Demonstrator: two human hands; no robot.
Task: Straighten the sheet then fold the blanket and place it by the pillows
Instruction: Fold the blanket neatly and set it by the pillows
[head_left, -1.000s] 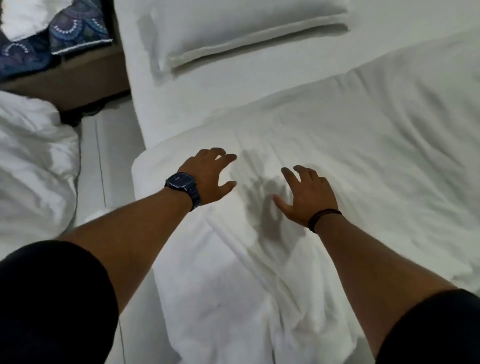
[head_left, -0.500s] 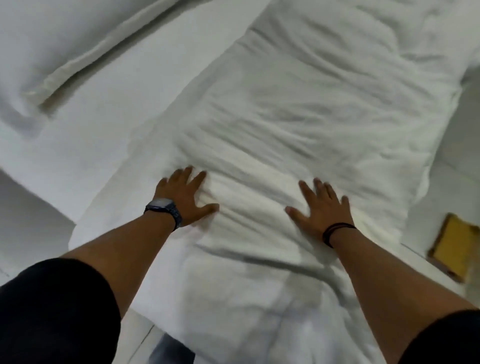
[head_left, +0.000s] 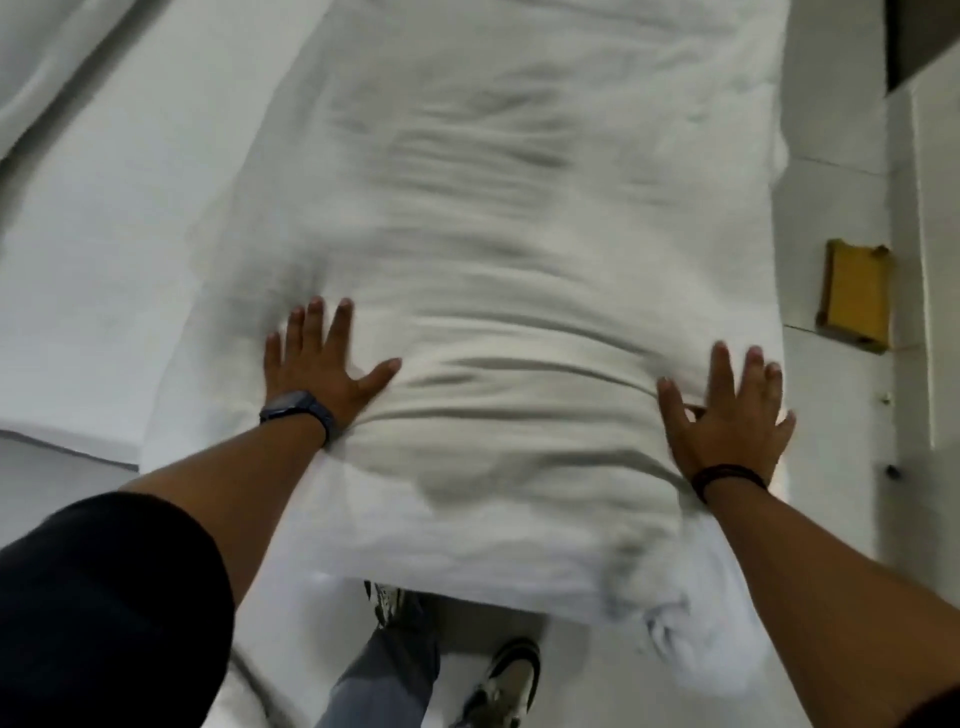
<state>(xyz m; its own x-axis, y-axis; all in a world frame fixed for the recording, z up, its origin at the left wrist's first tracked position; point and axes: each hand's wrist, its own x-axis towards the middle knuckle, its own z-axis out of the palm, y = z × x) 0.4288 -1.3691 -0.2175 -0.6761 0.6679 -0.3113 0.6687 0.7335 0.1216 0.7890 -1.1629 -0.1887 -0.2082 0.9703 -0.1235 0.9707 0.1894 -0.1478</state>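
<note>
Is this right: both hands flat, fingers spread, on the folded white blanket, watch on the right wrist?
Not quite. The head view shows the watch on the left wrist; the right wrist has a thin dark band. The rest holds: left hand and right hand lie flat, fingers spread, on the folded white blanket.

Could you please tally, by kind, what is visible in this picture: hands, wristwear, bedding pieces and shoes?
Hands: 2, left hand and right hand
Wristwear: 2, watch and wristband
Bedding: 2, blanket and sheet
Shoes: 2, and
Total: 8
</note>
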